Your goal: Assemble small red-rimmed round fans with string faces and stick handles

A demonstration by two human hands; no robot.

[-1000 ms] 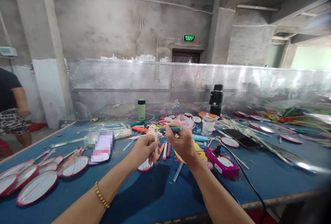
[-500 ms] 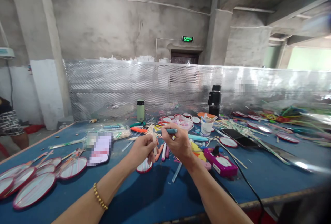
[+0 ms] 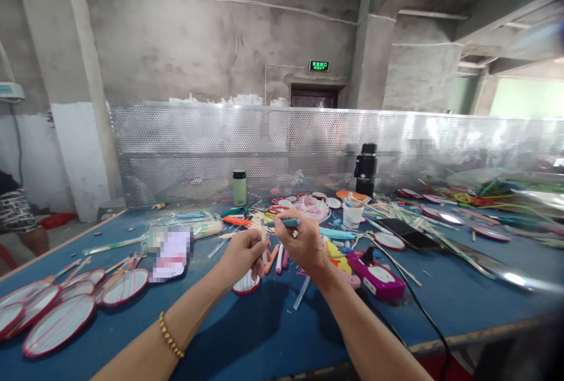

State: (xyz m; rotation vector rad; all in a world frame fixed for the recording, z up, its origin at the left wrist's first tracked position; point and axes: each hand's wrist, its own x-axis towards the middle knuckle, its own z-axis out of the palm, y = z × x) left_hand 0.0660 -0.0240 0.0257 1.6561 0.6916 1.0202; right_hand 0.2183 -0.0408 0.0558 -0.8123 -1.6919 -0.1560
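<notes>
My left hand (image 3: 244, 255) is closed in a pinch around a pale flat stick (image 3: 263, 233), which points upward. Just below those fingers is a round white disc with a red rim (image 3: 245, 285); whether the stick joins it is hidden. My right hand (image 3: 304, 243) grips a teal pen (image 3: 291, 223) like a writing tool, with its front end pointing left at the stick's upper part. Contact between the two is too small to make out. Behind and between the hands lie pink and white marker-like sticks (image 3: 279, 259).
Several red-rimmed discs (image 3: 59, 325) lie at left beside a phone (image 3: 171, 256). A purple power strip (image 3: 376, 278) with a black cable sits right of my right forearm. Farther back stand a white cup (image 3: 352, 215), a green bottle (image 3: 239, 187) and a black flask (image 3: 365, 171).
The pen in my right hand has shifted very slightly left, toward the stick. My left hand stays in place.
</notes>
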